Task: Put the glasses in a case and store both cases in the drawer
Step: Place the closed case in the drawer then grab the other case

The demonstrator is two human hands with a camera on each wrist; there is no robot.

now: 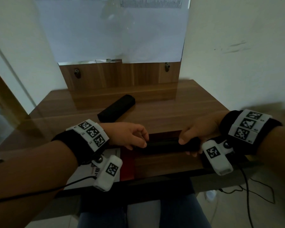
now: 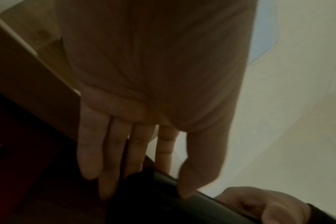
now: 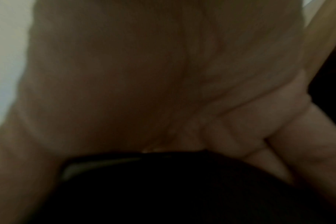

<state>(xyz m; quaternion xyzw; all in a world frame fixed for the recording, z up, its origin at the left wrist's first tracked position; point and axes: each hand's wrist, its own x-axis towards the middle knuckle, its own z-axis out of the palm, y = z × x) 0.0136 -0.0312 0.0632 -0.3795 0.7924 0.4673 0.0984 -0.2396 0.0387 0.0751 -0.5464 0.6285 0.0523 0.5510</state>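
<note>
You cannot see any glasses, and you cannot tell if the black case (image 1: 164,145) in your hands is shut tight or has anything inside. The right wrist view is dark and blurry, so most of that grip is hard to make out.

Your left hand (image 1: 130,135) is at the left end of the case. Its fingers (image 2: 90,151) are mostly straight and close together, and the thumb tip presses on the top edge, so it pinches that end lightly. Your right hand (image 1: 197,130) is at the right end, with its fingers (image 1: 182,141) curled round the case and holding it. The case hangs over the open drawer (image 1: 127,162), which has a dark red inside.

A second black case (image 1: 116,110) lies further back on the brown wood surface (image 1: 187,106), well apart from your hands. Behind it stands a wood panel (image 1: 118,76) with white paper (image 1: 115,30) above. The walls (image 1: 237,46) are pale. Black cables (image 1: 253,186) trail over the floor on the right.
</note>
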